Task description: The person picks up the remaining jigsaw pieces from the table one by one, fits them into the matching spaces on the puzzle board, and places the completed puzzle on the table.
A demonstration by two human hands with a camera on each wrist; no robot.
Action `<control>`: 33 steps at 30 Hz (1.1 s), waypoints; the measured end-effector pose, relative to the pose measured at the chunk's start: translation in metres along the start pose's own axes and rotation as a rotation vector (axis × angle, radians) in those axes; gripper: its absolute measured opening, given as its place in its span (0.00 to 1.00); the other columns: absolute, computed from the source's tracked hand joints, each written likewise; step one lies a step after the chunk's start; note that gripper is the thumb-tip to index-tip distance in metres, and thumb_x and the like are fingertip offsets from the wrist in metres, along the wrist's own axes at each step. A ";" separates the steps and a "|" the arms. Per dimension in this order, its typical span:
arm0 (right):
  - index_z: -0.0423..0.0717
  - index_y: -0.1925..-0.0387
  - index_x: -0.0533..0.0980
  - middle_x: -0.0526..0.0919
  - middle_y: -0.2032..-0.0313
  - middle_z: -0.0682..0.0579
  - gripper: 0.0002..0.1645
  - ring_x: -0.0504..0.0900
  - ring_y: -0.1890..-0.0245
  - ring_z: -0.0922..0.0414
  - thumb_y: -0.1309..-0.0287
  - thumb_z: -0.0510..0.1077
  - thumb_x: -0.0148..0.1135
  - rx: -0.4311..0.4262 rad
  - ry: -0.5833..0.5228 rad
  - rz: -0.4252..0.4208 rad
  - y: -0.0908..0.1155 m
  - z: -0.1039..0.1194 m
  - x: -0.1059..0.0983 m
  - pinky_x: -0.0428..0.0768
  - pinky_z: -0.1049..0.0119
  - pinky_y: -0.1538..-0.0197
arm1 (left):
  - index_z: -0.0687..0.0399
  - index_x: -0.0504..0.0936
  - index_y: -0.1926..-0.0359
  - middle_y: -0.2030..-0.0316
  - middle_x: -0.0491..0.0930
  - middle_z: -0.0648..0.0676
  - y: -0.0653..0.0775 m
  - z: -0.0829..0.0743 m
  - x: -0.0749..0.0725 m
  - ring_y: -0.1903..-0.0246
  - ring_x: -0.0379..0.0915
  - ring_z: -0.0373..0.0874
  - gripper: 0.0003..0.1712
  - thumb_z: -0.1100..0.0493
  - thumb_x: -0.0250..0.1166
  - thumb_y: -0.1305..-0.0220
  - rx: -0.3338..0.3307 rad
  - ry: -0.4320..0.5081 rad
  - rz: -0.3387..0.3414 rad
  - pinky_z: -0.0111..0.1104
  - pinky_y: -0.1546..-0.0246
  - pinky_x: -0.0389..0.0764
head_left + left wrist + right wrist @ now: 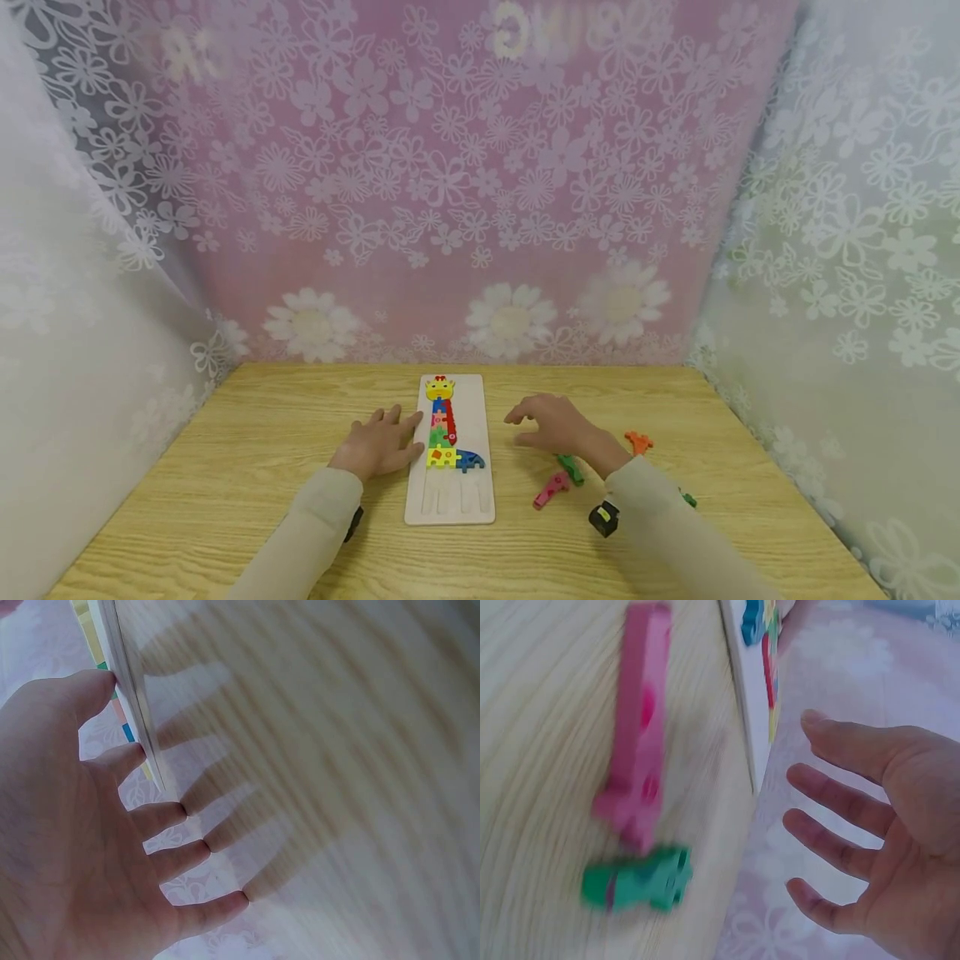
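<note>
A pale puzzle board lies on the table, partly filled with a giraffe of coloured pieces. Its yellow head is at the far end, and a blue piece sits at the lower right above the bare leg slots. My left hand rests at the board's left edge, thumb and index finger touching it, fingers spread. To the right of the board, my right hand hovers with loosely bent fingers and nothing in it. Near it lie a pink puzzle piece and a green puzzle piece.
Farther right on the wooden table lies an orange puzzle piece. Another green piece is partly hidden by the right sleeve. Floral curtains hang behind the table and along both sides.
</note>
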State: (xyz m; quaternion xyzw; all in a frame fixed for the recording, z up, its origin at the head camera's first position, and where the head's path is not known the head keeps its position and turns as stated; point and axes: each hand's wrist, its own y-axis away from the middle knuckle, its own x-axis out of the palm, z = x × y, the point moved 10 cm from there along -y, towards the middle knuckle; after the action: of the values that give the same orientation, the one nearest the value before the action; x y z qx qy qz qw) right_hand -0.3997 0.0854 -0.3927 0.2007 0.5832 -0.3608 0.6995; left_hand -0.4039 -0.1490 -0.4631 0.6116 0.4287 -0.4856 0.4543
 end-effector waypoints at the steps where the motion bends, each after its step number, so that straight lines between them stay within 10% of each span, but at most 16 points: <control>1: 0.46 0.48 0.86 0.89 0.52 0.49 0.16 0.86 0.50 0.45 0.37 0.44 0.71 -0.010 0.006 0.004 0.004 -0.002 -0.002 0.84 0.46 0.47 | 0.39 0.59 0.19 0.20 0.58 0.62 0.000 0.000 0.000 0.23 0.56 0.69 0.40 0.33 0.51 0.25 -0.001 -0.003 0.000 0.73 0.30 0.59; 22: 0.49 0.60 0.89 0.87 0.67 0.58 0.11 0.81 0.65 0.59 0.47 0.40 0.79 -0.125 0.018 0.157 0.057 -0.006 0.013 0.82 0.66 0.58 | 0.39 0.59 0.19 0.20 0.57 0.62 0.002 0.000 -0.002 0.23 0.56 0.69 0.39 0.32 0.50 0.25 -0.005 -0.007 -0.002 0.72 0.30 0.59; 33: 0.49 0.62 0.89 0.89 0.65 0.57 0.10 0.81 0.64 0.61 0.43 0.32 0.72 -0.277 0.087 0.055 0.051 0.010 0.017 0.82 0.63 0.54 | 0.39 0.60 0.19 0.20 0.58 0.62 0.001 -0.002 -0.001 0.24 0.57 0.70 0.39 0.32 0.50 0.25 -0.001 -0.014 -0.006 0.73 0.31 0.60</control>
State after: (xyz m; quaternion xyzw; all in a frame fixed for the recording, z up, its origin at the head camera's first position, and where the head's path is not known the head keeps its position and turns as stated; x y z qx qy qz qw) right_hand -0.3545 0.1074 -0.4135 0.1337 0.6513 -0.2486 0.7044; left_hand -0.4029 -0.1476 -0.4617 0.6068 0.4276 -0.4908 0.4561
